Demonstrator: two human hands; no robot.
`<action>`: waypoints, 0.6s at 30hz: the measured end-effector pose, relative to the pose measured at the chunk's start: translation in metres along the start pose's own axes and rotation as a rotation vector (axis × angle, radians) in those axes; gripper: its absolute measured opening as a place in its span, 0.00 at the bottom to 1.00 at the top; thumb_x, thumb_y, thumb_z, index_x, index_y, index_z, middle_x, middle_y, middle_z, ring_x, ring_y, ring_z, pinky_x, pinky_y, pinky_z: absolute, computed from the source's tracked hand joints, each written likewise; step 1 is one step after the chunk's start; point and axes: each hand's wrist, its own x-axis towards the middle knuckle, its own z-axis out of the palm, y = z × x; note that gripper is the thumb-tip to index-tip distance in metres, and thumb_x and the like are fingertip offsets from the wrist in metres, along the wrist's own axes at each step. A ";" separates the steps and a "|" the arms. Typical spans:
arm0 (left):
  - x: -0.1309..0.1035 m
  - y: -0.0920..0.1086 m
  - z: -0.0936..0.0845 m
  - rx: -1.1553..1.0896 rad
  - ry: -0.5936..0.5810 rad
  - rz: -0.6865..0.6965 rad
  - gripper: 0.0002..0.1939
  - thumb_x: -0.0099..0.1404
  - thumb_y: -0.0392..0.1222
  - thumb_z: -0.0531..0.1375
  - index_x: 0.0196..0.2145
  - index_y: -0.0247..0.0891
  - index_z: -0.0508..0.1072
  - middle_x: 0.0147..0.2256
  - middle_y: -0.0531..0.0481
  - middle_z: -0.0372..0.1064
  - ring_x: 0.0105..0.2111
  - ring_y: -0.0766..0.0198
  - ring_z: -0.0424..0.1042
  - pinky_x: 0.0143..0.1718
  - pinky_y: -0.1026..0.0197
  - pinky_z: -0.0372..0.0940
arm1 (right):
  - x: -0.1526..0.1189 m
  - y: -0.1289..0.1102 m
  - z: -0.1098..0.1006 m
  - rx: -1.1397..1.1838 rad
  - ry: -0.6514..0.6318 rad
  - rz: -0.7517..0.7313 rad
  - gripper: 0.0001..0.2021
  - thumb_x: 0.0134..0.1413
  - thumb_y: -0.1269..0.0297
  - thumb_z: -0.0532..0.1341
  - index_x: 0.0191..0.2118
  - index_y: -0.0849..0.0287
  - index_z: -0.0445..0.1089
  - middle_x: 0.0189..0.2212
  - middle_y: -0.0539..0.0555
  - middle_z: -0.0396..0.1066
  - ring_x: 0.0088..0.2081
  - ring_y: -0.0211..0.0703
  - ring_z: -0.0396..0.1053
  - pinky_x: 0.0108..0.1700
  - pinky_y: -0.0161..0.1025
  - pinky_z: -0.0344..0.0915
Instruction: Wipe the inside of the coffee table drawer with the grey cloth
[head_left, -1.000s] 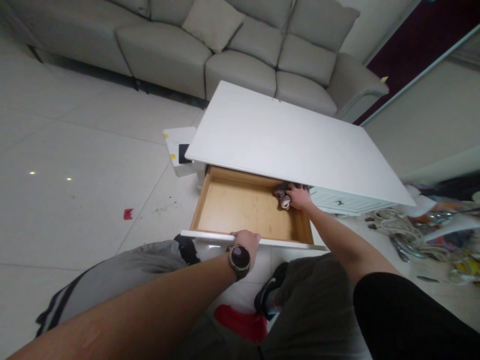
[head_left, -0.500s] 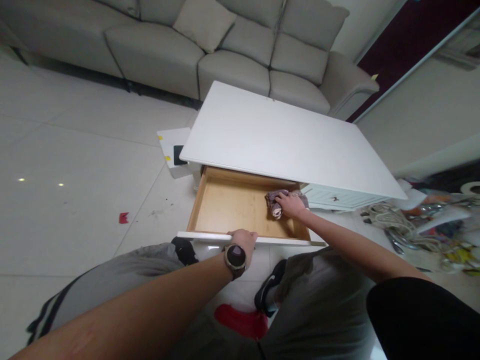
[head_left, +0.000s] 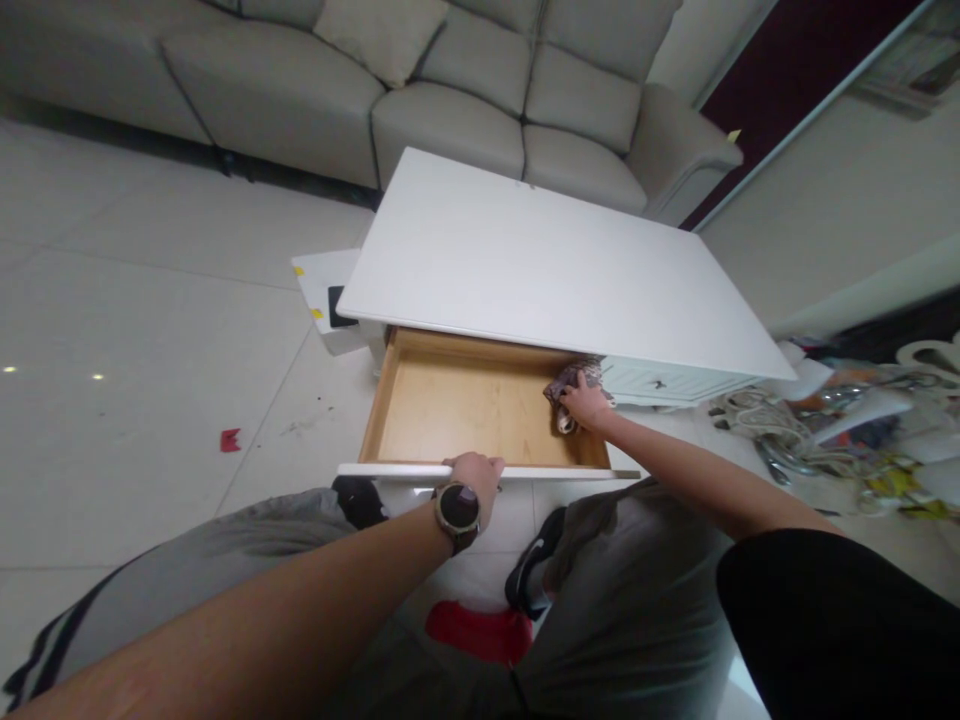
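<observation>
A wooden drawer [head_left: 465, 400] is pulled out from a white coffee table [head_left: 555, 270]. My left hand [head_left: 478, 482], with a watch [head_left: 458, 508] on its wrist, is closed over the top edge of the white drawer front [head_left: 405, 471]; some fingertips are hidden. Inside the drawer at its right end, my right hand [head_left: 587, 402] grips a bunched brownish-purple patterned cloth [head_left: 564, 392]. The cloth lies against the right side wall of the drawer, its far part close to the table's edge.
A grey sofa [head_left: 450, 125] stands behind the table. A white box [head_left: 337, 340] with a dark item sits by its left end. Cables and assorted clutter [head_left: 810, 440] cover the floor at right. A red object [head_left: 480, 632] lies between my feet, a red scrap [head_left: 230, 440] at left.
My right hand and the cloth have shifted toward the far right of the drawer. My left hand keeps its place on the drawer front. The view has moved slightly.
</observation>
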 end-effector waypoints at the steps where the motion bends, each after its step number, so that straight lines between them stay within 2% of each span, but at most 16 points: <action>1: -0.001 0.000 0.000 0.005 0.001 0.009 0.35 0.56 0.35 0.70 0.60 0.35 0.66 0.48 0.32 0.77 0.49 0.42 0.77 0.47 0.40 0.72 | -0.010 -0.001 0.003 0.012 -0.007 -0.047 0.21 0.63 0.70 0.52 0.53 0.53 0.78 0.57 0.65 0.72 0.70 0.72 0.45 0.53 0.65 0.67; 3: -0.002 0.000 0.000 0.007 0.002 0.014 0.35 0.57 0.34 0.69 0.60 0.33 0.65 0.47 0.32 0.77 0.48 0.42 0.77 0.47 0.40 0.73 | -0.030 -0.001 0.009 0.046 -0.044 -0.155 0.18 0.60 0.70 0.55 0.50 0.55 0.80 0.54 0.66 0.74 0.67 0.67 0.53 0.53 0.57 0.68; 6: -0.001 0.000 0.003 -0.024 0.038 -0.020 0.29 0.61 0.33 0.66 0.59 0.34 0.67 0.47 0.33 0.78 0.49 0.43 0.77 0.47 0.41 0.72 | -0.049 0.000 0.014 0.092 -0.137 -0.302 0.16 0.54 0.69 0.60 0.45 0.56 0.81 0.49 0.63 0.77 0.59 0.60 0.63 0.57 0.52 0.65; 8: 0.000 -0.001 0.006 -0.047 0.063 -0.032 0.25 0.63 0.33 0.63 0.58 0.35 0.68 0.46 0.34 0.78 0.49 0.45 0.77 0.47 0.43 0.72 | -0.052 0.002 0.010 0.121 -0.168 -0.336 0.15 0.52 0.70 0.61 0.43 0.55 0.82 0.45 0.60 0.78 0.55 0.57 0.67 0.59 0.49 0.63; 10: 0.000 -0.002 0.007 -0.050 0.058 -0.012 0.25 0.63 0.33 0.63 0.58 0.36 0.67 0.46 0.35 0.78 0.49 0.45 0.78 0.47 0.45 0.72 | -0.047 0.004 -0.001 0.151 -0.139 -0.293 0.15 0.54 0.70 0.60 0.43 0.56 0.81 0.44 0.60 0.79 0.53 0.55 0.69 0.58 0.48 0.63; 12: 0.000 -0.003 0.007 -0.049 0.043 0.007 0.27 0.62 0.34 0.65 0.59 0.36 0.66 0.46 0.34 0.78 0.48 0.45 0.78 0.47 0.44 0.72 | -0.037 0.005 -0.015 0.160 -0.035 -0.207 0.16 0.57 0.69 0.58 0.47 0.55 0.80 0.47 0.61 0.78 0.55 0.57 0.67 0.56 0.48 0.64; 15: 0.001 -0.004 0.006 -0.048 0.031 0.009 0.30 0.60 0.34 0.67 0.59 0.35 0.66 0.48 0.33 0.77 0.50 0.43 0.77 0.49 0.42 0.72 | -0.017 0.004 -0.032 0.120 0.155 -0.107 0.20 0.63 0.68 0.53 0.56 0.53 0.75 0.56 0.63 0.72 0.64 0.63 0.56 0.56 0.55 0.65; 17: 0.002 -0.003 0.004 -0.043 0.010 0.015 0.32 0.58 0.34 0.68 0.59 0.33 0.66 0.48 0.31 0.77 0.50 0.41 0.76 0.48 0.40 0.72 | -0.001 0.002 -0.037 0.086 0.190 -0.062 0.23 0.66 0.69 0.50 0.60 0.51 0.71 0.60 0.63 0.69 0.66 0.65 0.51 0.57 0.64 0.63; 18: 0.002 -0.003 0.003 -0.040 -0.003 0.019 0.32 0.58 0.33 0.68 0.60 0.32 0.66 0.49 0.30 0.77 0.50 0.40 0.76 0.48 0.40 0.72 | 0.006 0.001 -0.037 0.070 0.161 -0.043 0.23 0.66 0.70 0.49 0.61 0.50 0.70 0.61 0.63 0.68 0.66 0.65 0.51 0.57 0.69 0.61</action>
